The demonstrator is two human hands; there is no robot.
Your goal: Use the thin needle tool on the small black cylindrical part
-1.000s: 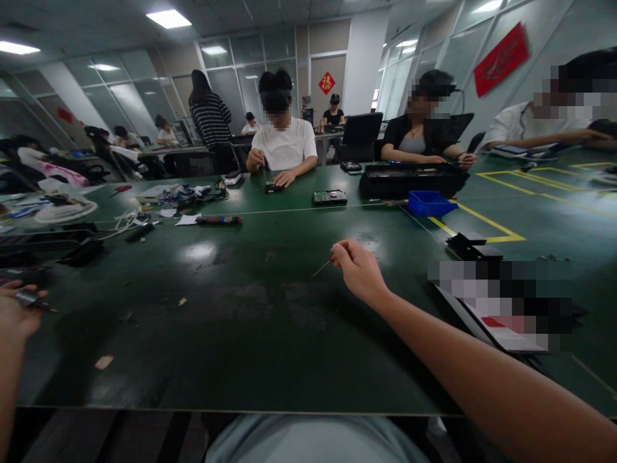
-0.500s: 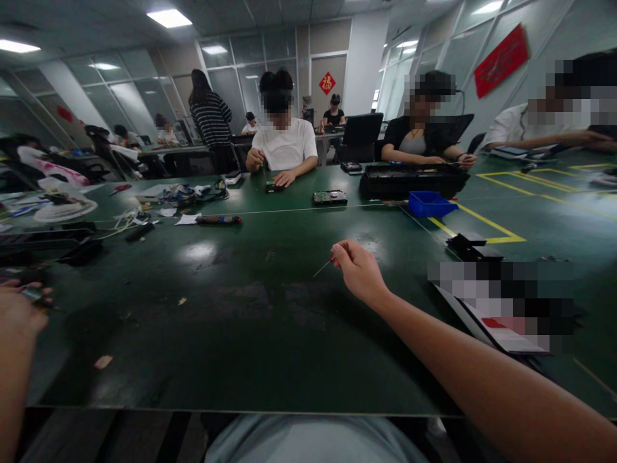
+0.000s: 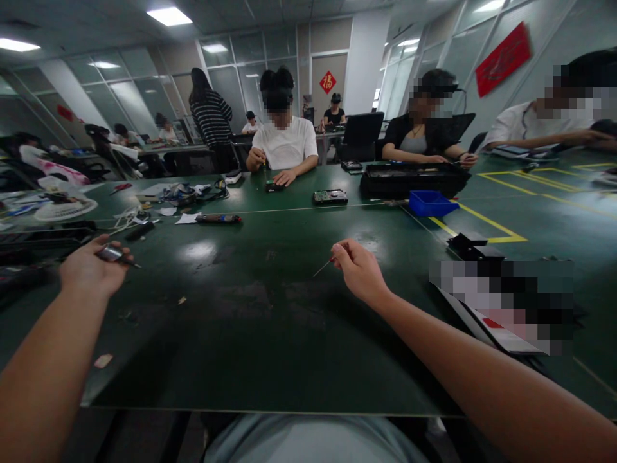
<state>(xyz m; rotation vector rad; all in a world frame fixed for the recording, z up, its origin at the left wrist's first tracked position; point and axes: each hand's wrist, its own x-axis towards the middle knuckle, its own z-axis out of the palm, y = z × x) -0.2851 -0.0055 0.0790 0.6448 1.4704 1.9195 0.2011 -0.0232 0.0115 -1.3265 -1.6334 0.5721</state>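
My left hand point(image 3: 94, 267) is above the left side of the green table, palm turned up and fingers curled around a silvery cylinder point(image 3: 112, 253). A thin dark tip sticks out of that cylinder to the right. Near the middle, my right hand point(image 3: 357, 267) pinches a thin metal rod point(image 3: 322, 268) between thumb and fingertips. The rod slants down and left, with a bit of red at the fingers; its other end is hidden in the hand. A wide gap separates both hands.
A pen-shaped electric tool point(image 3: 219, 219) and a circuit-board drive point(image 3: 330, 197) lie beyond my hands. A blue bin point(image 3: 432, 204) stands before a long black casing point(image 3: 414, 181). Cables and black parts crowd the left. A co-worker point(image 3: 284, 145) sits opposite, hands on a small board.
My left hand has come in from the left edge, moving right and away from me, with the silvery cylinder in it. My right hand and the rod have stayed in place.
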